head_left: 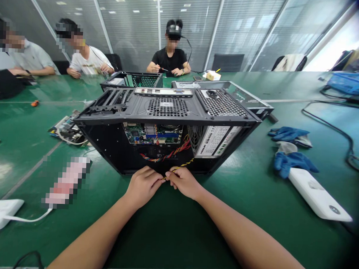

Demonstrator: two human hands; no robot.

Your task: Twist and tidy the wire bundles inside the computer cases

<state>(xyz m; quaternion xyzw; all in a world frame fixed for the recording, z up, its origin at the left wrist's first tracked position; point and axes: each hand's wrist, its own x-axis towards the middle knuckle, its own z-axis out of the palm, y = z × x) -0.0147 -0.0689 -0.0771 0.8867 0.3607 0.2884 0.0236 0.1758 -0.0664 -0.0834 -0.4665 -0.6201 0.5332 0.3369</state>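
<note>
A black computer case (102, 125) stands in front of me on the green table, its near side uncovered. Inside it a motherboard (134, 133), a power supply (217, 142) with a white label, and bundled red and black wires (178, 150) show. From beside the power supply a yellow-and-black cable (187, 163) runs out over the case's lower edge. My right hand (182, 180) pinches this cable. Close by on the left, my left hand (146, 183) closes its fingertips on the cable's end part. What sits right between the fingertips is hidden.
Behind the case lie more metal case parts (249, 98). A loose circuit board (68, 125) and a phone (67, 181) are at left, with a white power bank (0, 214). Blue gloves (294, 161) and a long white device (319, 194) lie at right. Several people sit across the table.
</note>
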